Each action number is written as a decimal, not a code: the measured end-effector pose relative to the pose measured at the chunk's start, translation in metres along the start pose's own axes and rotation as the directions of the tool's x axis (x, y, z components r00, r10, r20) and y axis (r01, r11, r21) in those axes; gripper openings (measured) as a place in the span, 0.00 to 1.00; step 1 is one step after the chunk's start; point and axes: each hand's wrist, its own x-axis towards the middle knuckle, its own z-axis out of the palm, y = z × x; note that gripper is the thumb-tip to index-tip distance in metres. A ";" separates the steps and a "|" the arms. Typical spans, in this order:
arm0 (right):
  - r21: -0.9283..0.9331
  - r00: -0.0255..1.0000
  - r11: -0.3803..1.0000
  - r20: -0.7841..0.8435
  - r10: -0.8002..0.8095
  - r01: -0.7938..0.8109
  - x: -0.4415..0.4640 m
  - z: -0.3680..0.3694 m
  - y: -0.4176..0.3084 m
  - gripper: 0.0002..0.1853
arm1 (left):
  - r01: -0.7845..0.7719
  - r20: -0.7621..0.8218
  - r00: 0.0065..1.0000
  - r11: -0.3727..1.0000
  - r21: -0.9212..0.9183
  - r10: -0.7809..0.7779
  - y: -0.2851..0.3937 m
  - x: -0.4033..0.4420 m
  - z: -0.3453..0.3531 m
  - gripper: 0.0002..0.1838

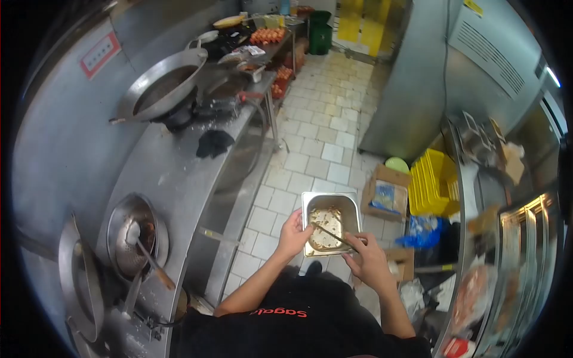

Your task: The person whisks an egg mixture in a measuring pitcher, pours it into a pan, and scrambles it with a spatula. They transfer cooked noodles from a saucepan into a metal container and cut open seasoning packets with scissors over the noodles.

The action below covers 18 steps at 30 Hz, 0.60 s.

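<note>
A rectangular steel pan (330,201), with brown bits and residue on its bottom, is held in front of the body above the tiled floor. Fingers of my left hand (293,234) wrap round its left wall, the thumb over the rim. At its lower right corner, my right hand (365,255) is closed around the end of a thin dark utensil (333,236). That utensil slants across the pan's opening, its far end near my left thumb. Whether my right hand also touches the pan's rim is unclear.
Left, a steel counter (170,173) bears a large wok (164,89), a bowl with a ladle (134,232) and a black cloth (215,144). Right are yellow crates (427,182), a cardboard box (385,194), a blue bag (421,231) and a glass-fronted case (519,256). Eggs (267,36) lie further back.
</note>
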 end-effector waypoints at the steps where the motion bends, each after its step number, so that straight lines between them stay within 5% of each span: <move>1: 0.075 0.999 0.997 0.026 -0.026 0.024 0.043 -0.010 0.008 0.27 | -0.010 -0.076 0.997 0.999 -0.031 0.008 0.007 0.027 0.000 0.30; 2: 0.178 0.992 0.984 0.125 0.003 -0.026 0.084 -0.024 0.014 0.29 | -0.024 -0.153 0.988 0.997 -0.072 0.013 0.013 0.054 0.002 0.30; 6: 0.088 0.963 0.960 -0.041 -0.264 0.267 0.233 -0.047 0.067 0.32 | -0.120 -0.356 0.934 0.968 -0.219 0.036 0.013 0.177 0.000 0.32; 10: 0.107 0.980 0.980 -0.129 -0.154 0.168 0.371 -0.051 0.162 0.30 | -0.197 -0.452 0.892 0.922 -0.333 0.027 -0.021 0.329 0.001 0.34; 13: 0.236 0.987 0.968 -0.116 0.111 -0.081 0.461 -0.055 0.229 0.25 | -0.234 -0.500 0.866 0.886 -0.402 0.002 -0.035 0.461 0.003 0.36; 18: 0.052 0.982 0.989 -0.126 0.141 -0.135 0.601 -0.091 0.326 0.23 | -0.287 -0.521 0.852 0.874 -0.393 0.046 -0.001 0.684 0.008 0.37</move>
